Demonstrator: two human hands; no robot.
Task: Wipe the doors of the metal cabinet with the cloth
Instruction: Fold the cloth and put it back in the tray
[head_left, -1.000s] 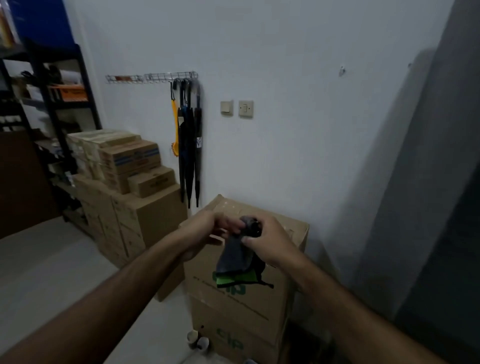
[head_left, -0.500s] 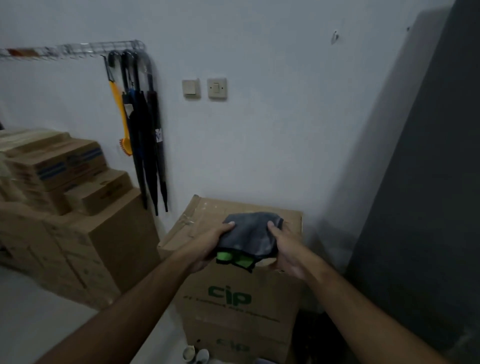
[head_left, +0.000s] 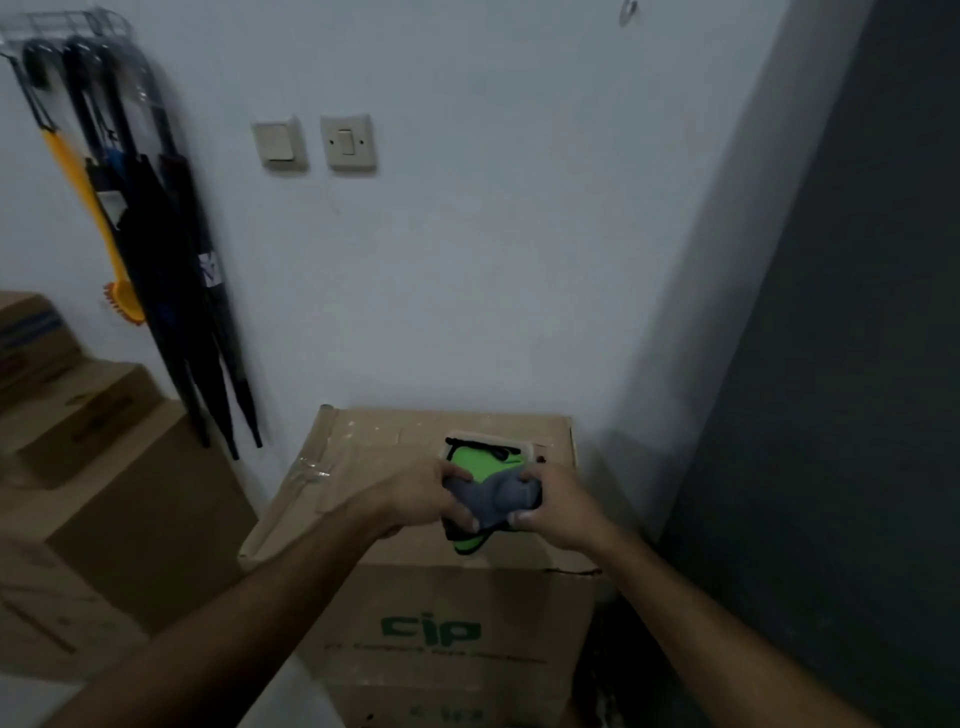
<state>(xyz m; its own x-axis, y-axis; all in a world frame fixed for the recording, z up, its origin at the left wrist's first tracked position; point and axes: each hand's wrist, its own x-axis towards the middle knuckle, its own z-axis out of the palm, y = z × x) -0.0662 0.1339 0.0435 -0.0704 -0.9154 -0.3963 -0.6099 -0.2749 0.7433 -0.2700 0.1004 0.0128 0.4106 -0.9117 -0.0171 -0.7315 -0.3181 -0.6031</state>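
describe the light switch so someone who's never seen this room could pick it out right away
Start at the pale wall above the cardboard box printed "cip". Right of the hanging umbrellas, two beige plates sit side by side. The light switch is the right-hand plate: it has a small raised rocker in its centre, whereas its left neighbour looks like a plain flat face.

Person, head view: two bare forearms, no sleeves in view. Left hand (head_left: 415, 493) and right hand (head_left: 558, 512) ungloved; no rings, watch or bands visible at wrists. Short nails, pale at the fingertips (head_left: 521, 516)
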